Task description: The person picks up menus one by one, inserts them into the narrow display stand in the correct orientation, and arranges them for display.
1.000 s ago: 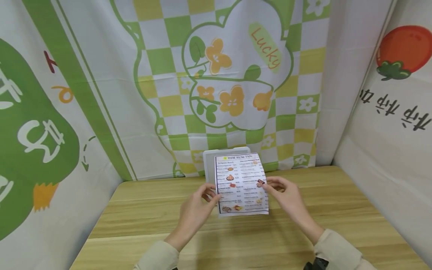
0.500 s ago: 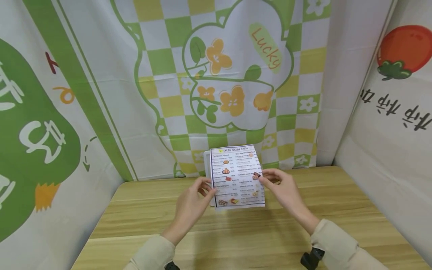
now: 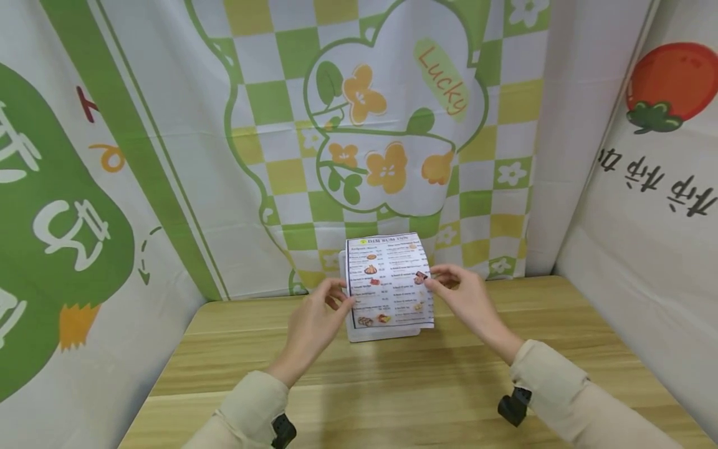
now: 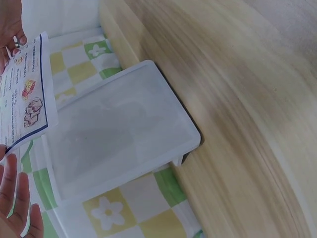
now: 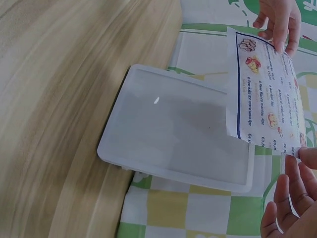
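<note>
Menu (image 3: 389,287) betw. L hand (image 3: 315,327) & R hand (image 3: 468,305), each pinching nearer long edge; long axis approx. aligned w/ board (image 4: 124,129) behind; contact unclear.

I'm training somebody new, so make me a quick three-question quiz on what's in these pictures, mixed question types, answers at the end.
1. True or false: the left hand and the right hand hold opposite side edges of the printed sheet.

2. In the head view, what shows just behind the sheet?
A) a mug
B) a white-rimmed panel
C) a stack of books

3. Fill in the blank: the slanted English word on the checkered cloth is "____".

Key:
1. True; there is one hand at each side.
2. B; its rim peeks out past the sheet at the left and bottom.
3. Lucky
</note>
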`<state>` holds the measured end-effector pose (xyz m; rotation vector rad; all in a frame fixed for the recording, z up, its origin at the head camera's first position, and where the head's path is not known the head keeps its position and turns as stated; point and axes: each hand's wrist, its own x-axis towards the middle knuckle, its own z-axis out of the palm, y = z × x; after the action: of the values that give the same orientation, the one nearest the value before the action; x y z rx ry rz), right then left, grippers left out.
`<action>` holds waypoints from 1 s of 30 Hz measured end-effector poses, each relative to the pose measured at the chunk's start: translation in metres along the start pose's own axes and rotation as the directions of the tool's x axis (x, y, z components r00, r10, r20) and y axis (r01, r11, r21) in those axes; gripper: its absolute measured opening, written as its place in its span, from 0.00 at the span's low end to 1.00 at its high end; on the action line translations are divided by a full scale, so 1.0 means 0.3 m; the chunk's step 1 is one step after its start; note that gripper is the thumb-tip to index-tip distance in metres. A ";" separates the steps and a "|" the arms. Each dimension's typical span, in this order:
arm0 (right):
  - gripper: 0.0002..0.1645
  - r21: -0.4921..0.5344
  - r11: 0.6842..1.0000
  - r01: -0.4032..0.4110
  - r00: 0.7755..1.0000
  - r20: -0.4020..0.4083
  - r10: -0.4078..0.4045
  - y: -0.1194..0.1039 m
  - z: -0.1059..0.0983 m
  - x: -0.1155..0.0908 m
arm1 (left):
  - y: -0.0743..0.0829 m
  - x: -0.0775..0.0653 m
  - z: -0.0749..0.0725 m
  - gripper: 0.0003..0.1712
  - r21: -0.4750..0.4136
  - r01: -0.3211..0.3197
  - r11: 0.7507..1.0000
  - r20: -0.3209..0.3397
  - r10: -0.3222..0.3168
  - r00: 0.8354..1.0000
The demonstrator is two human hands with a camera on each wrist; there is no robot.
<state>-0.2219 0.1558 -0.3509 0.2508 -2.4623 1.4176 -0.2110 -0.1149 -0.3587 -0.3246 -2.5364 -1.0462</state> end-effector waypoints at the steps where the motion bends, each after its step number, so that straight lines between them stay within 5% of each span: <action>1: 0.19 0.001 1.000 0.002 1.000 0.004 -0.002 -0.003 0.000 0.004 | 0.000 0.004 -0.002 0.16 0.004 -0.004 1.000 -0.006 0.004 1.000; 30: 0.15 0.041 0.996 0.076 0.992 -0.103 -0.072 -0.069 0.020 0.142 | -0.009 0.146 -0.005 0.16 0.007 -0.040 0.999 -0.134 0.041 0.990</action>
<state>-0.2570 0.1399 -0.3229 0.2700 -2.3176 1.4204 -0.2510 -0.1148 -0.3408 -0.2934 -2.4028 -1.0119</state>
